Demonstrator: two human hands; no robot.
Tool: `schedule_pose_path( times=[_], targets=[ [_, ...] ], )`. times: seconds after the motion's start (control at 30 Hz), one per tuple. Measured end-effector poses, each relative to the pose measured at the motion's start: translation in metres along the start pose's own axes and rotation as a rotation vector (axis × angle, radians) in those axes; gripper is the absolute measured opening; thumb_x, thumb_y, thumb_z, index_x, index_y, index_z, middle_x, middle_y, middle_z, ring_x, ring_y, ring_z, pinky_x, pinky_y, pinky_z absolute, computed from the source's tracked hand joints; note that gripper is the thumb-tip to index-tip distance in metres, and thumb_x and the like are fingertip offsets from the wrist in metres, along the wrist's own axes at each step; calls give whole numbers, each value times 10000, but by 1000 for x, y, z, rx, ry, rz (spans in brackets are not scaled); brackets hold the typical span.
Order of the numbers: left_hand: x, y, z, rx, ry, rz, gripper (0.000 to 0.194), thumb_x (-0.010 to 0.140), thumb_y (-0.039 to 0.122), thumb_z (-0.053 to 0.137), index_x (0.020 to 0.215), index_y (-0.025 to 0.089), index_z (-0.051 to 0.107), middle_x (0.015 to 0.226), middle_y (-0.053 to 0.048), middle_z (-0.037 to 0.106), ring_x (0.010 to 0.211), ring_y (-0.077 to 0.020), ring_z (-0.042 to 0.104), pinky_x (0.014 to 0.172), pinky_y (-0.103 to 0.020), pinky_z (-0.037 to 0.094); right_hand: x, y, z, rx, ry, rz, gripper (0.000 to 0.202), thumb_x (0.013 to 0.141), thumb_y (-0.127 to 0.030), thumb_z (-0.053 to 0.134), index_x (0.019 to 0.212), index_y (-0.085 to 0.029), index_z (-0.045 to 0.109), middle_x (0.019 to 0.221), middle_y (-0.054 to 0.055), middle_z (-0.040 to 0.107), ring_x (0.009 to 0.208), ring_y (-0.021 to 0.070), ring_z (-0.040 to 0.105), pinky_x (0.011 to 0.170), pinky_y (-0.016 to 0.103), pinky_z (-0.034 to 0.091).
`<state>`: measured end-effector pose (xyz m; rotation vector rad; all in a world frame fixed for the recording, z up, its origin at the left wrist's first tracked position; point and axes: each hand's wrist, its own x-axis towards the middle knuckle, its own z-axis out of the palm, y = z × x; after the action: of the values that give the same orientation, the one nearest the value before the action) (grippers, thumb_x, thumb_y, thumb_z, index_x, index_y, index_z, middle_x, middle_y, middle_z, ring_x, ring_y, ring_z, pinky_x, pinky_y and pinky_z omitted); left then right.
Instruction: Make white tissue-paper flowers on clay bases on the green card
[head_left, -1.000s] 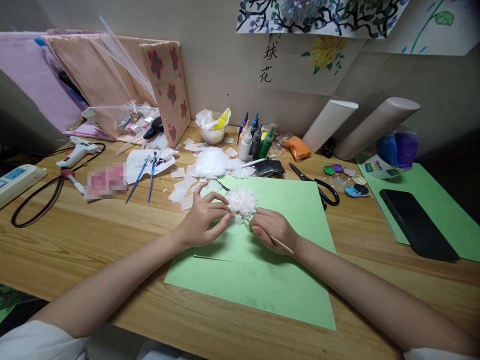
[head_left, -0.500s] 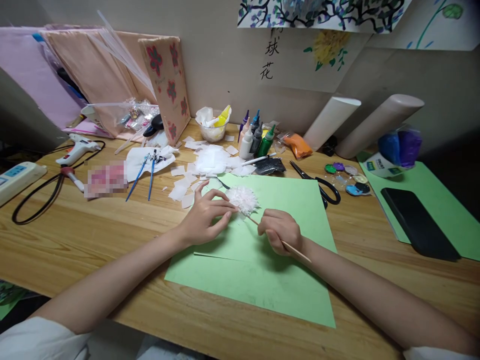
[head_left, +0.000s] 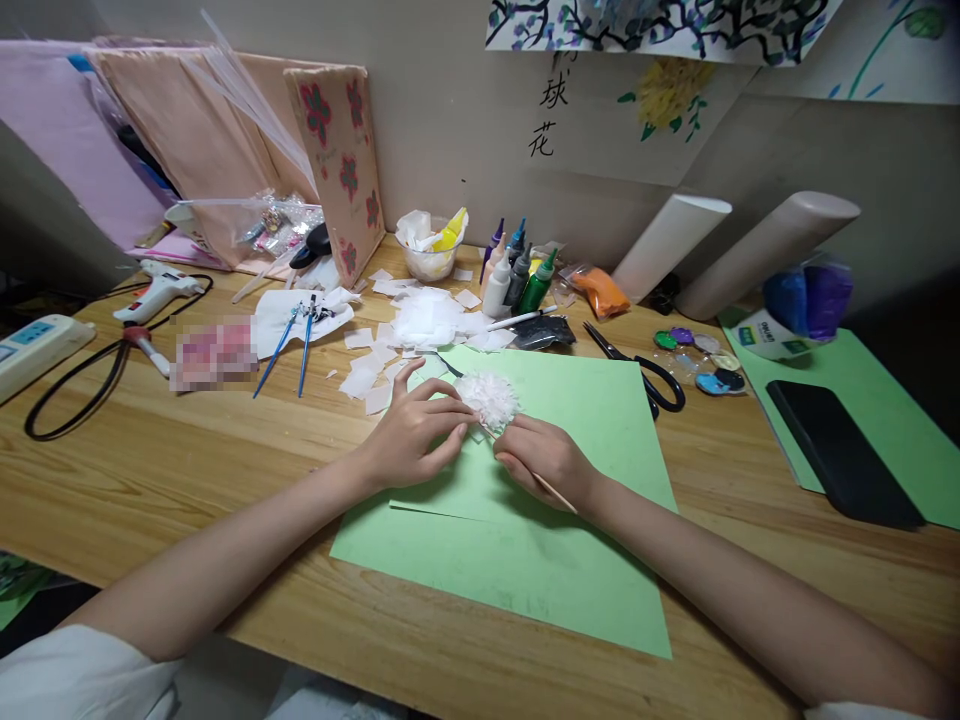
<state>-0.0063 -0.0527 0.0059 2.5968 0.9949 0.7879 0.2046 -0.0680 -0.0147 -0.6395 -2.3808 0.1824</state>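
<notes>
A fluffy white paper pompom (head_left: 491,398) rests on the green paper (head_left: 525,570) in the middle. My left hand (head_left: 420,430) is at its left side, its thumb and fingers spread apart except near the tips, and the fingertips touch the pompom's lower left edge. What those fingertips pinch, if anything, is too small to make out. My right hand (head_left: 544,458) is closed around a thin wooden stick (head_left: 555,493), whose tip meets the pompom's lower edge near my left fingertips.
White paper squares (head_left: 427,318) lie behind the pompom, with paint bottles (head_left: 496,288) beyond. Black scissors (head_left: 660,385) and a black phone-like object (head_left: 840,450) are at the right. Blue brushes (head_left: 306,350), a glue gun (head_left: 159,292) and a power strip (head_left: 41,348) are at the left.
My right hand has moved left and closer to the pompom, along with the stick or along it. My left hand stays at the pompom's edge. The view has shifted slightly.
</notes>
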Motion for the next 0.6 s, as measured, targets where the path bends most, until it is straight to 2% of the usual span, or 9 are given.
schedule_pose_path(
  times=[0.13, 0.23, 0.37, 0.47, 0.6],
  targets=[
    [0, 0, -1, 7, -10, -6, 262, 872, 212, 440, 988, 271, 667, 958, 16, 702, 1001, -181, 544, 1087, -484, 110, 0, 1, 0, 2, 2, 27, 259, 950, -200, 322, 750, -181, 485, 625, 27, 524, 609, 158, 404, 573, 274, 349],
    [0, 0, -1, 19, 17, -56, 235, 872, 223, 428, 914, 237, 659, 935, -11, 666, 991, -191, 513, 1050, -463, 181, 0, 1, 1, 29, -2, 66, 267, 956, -202, 311, 750, -184, 480, 625, 23, 511, 607, 156, 403, 570, 273, 345],
    [2, -3, 3, 30, 50, -219, 271, 901, 245, 358, 734, 176, 559, 803, -39, 589, 847, -185, 497, 862, -385, 329, 0, -1, 5, 35, 6, 158, 284, 963, -188, 287, 736, -188, 458, 623, 20, 488, 607, 152, 412, 572, 269, 349],
    [4, -6, 7, 27, 32, -309, 293, 916, 253, 323, 682, 177, 481, 717, -21, 535, 747, -170, 477, 763, -346, 339, 1, -3, 9, -5, 0, 205, 284, 964, -178, 288, 724, -191, 439, 618, 19, 478, 610, 154, 417, 571, 271, 346],
    [5, -7, 9, 21, 35, -349, 314, 909, 267, 326, 628, 186, 438, 658, -12, 499, 682, -162, 454, 672, -304, 337, 2, -5, 13, -77, -9, 171, 291, 964, -177, 292, 702, -199, 418, 608, 20, 473, 603, 160, 399, 557, 276, 330]
  ],
)
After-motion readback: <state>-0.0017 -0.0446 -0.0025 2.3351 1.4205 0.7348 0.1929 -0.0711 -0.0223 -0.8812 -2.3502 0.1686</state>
